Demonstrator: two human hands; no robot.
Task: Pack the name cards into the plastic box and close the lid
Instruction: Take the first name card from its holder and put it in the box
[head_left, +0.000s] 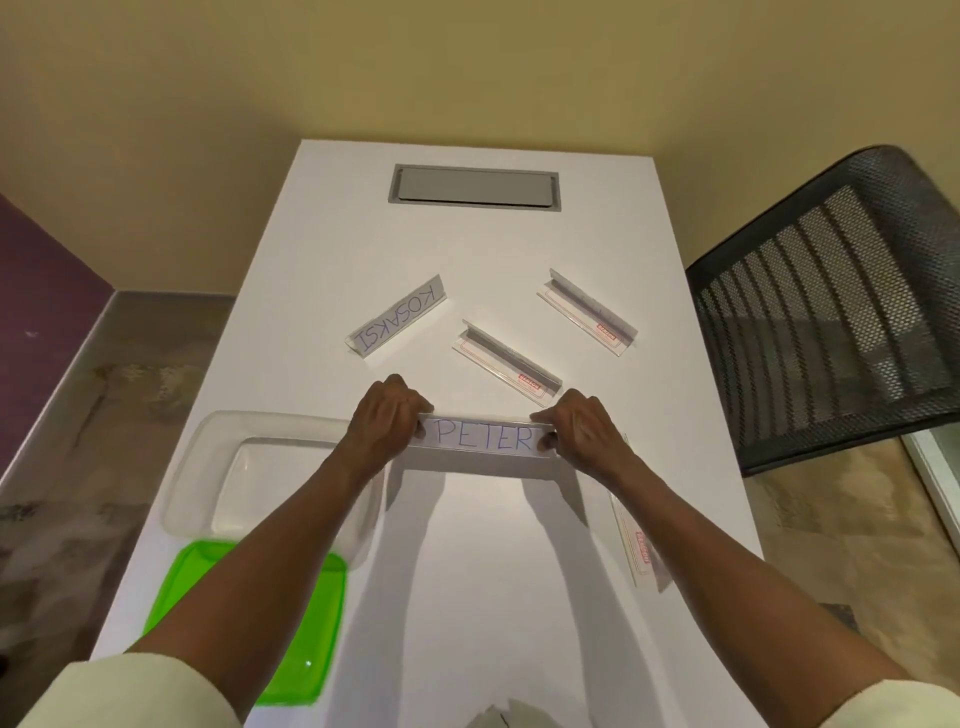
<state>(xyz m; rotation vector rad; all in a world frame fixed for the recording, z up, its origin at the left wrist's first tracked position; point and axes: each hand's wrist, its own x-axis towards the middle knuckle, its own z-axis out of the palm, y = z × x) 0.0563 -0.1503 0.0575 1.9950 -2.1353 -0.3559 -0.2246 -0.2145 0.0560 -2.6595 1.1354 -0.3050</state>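
Observation:
I hold the name card reading PETER (485, 437) by its two ends: my left hand (387, 415) grips the left end, my right hand (579, 428) the right end. It hangs just right of the clear plastic box (208, 467), which stands open and looks empty. The green lid (291, 654) lies flat in front of the box, partly under my left forearm. On the table lie the KOSAKSI card (397, 322), two cards (506, 361) (587, 312) face away, and another card (636, 540) near the right edge.
The white table (467, 597) has a grey cable hatch (474, 187) at its far end. A black mesh chair (831, 312) stands close to the right side. A yellow wall is behind, floor on both sides.

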